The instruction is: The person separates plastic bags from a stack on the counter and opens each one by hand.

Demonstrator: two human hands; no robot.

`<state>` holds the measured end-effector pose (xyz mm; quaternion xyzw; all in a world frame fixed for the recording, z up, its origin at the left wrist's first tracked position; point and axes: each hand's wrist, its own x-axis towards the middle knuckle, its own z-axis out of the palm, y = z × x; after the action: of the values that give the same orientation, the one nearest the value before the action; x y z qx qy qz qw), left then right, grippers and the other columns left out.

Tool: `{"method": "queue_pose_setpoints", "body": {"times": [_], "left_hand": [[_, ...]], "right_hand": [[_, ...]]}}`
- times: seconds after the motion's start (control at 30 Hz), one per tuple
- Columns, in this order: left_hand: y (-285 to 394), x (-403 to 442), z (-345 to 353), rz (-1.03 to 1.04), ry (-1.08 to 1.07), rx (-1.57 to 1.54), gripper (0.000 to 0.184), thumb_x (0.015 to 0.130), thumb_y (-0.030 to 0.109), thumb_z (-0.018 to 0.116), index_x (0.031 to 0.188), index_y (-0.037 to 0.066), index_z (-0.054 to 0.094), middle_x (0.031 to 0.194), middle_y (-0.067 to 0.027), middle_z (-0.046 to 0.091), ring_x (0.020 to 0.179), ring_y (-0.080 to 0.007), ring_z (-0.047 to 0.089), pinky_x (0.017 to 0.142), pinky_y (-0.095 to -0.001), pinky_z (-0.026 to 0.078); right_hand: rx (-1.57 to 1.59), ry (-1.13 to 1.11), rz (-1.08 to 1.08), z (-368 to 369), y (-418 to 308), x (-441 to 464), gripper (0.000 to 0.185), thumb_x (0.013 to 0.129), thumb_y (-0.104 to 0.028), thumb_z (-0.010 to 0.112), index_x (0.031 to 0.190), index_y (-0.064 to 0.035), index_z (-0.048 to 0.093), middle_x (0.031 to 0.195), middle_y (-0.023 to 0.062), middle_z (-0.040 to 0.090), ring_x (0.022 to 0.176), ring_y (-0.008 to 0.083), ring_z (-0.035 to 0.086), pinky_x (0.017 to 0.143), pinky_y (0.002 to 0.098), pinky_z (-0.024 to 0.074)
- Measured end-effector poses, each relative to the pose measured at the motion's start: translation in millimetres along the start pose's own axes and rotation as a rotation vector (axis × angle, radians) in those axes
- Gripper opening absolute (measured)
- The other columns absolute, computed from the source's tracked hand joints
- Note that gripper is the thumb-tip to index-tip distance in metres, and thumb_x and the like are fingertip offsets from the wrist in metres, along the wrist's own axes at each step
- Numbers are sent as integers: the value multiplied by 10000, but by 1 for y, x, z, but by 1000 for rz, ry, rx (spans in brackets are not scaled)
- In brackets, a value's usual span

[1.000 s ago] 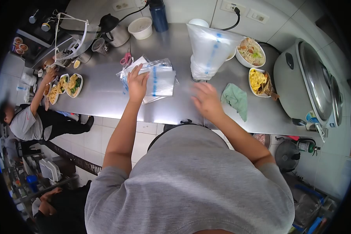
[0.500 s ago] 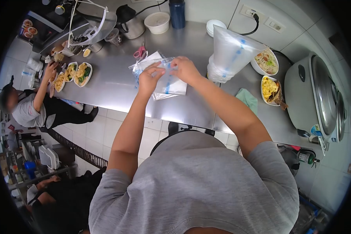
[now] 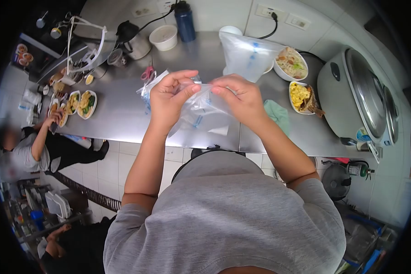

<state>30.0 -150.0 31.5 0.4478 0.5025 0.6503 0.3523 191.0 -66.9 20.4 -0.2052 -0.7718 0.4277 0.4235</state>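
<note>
A clear plastic bag with blue print hangs between my two hands over the steel counter. My left hand pinches its top edge between thumb and fingers. On the other side, my right hand grips the same edge, thumb on top. Behind my left hand lies a stack of flat bags, partly hidden. Pink scissors rest just beyond that stack. Further back on the right stands a large filled plastic bag, its contents not clear.
Bowls of noodles and egg with meat sit by a large rice cooker. A green cloth lies near the edge. Filled dishes stand left, beside a person holding a phone.
The bag has come up off the stack and towards me, now stretched between both hands. The view has shifted slightly. The person at left has lowered an arm.
</note>
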Motion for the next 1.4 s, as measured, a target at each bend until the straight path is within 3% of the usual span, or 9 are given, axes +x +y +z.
{"method": "queue_pose_setpoints", "body": {"times": [0.13,0.33,0.57,0.73,0.97,1.07,1.17,1.3,1.4], "left_hand": [[-1,7,27,-80,-176,149,93,819,96,650,852,12,628,833,-25,633,708,-56,531,646,-179,420],[-9,27,61,-71,-353,-206,222,894,219,552,789,25,576,745,-19,597,652,-73,524,623,-205,416],[-3,105,46,-485,-497,-637,208,852,168,589,971,-2,581,856,-63,605,737,-179,606,702,-310,511],[-46,107,65,-543,-389,-778,253,807,114,612,1027,-4,576,901,-99,605,787,-220,611,758,-349,519],[-159,113,43,-408,-98,222,386,794,251,662,1081,10,569,904,-106,631,589,-149,578,534,-274,460],[-87,103,47,-94,51,11,436,791,336,673,1083,30,567,872,-106,644,517,-123,552,504,-249,438],[-106,100,67,-16,-163,327,525,779,419,669,1117,34,555,932,-129,648,619,-160,598,577,-277,468],[-156,79,68,-14,-201,416,588,738,445,701,1116,18,557,1040,-179,615,869,-247,611,763,-336,475],[-140,57,51,-56,-120,352,551,825,392,616,1193,8,474,1130,-164,566,699,-189,593,678,-291,478]], "right_hand": [[-172,76,-313,-44,-16,-5,81,813,-103,630,809,-23,620,808,57,639,762,127,578,754,257,437],[596,-605,609,-99,0,-22,179,879,-175,557,825,-13,611,713,52,602,649,140,561,685,275,440],[1017,67,440,-137,8,32,170,875,-133,535,885,26,593,792,84,626,672,161,603,678,310,486],[1065,382,865,-102,85,54,131,858,-95,520,895,2,599,763,56,610,605,143,574,592,299,509],[177,336,728,-81,131,8,221,855,-135,519,1041,-38,588,860,48,633,689,116,586,561,237,446],[715,498,280,-103,106,23,363,831,-127,574,1180,-46,520,1014,63,613,867,133,583,704,266,467],[476,255,154,-88,102,31,532,805,-155,633,1281,-44,425,1155,75,556,1017,151,536,849,298,436],[164,171,511,-67,148,-12,627,764,-238,704,1285,-33,422,1167,90,546,1027,161,532,889,312,424],[-58,259,464,-71,150,-55,655,718,-233,746,1268,-45,443,1164,92,549,1035,184,538,890,336,422]]}}
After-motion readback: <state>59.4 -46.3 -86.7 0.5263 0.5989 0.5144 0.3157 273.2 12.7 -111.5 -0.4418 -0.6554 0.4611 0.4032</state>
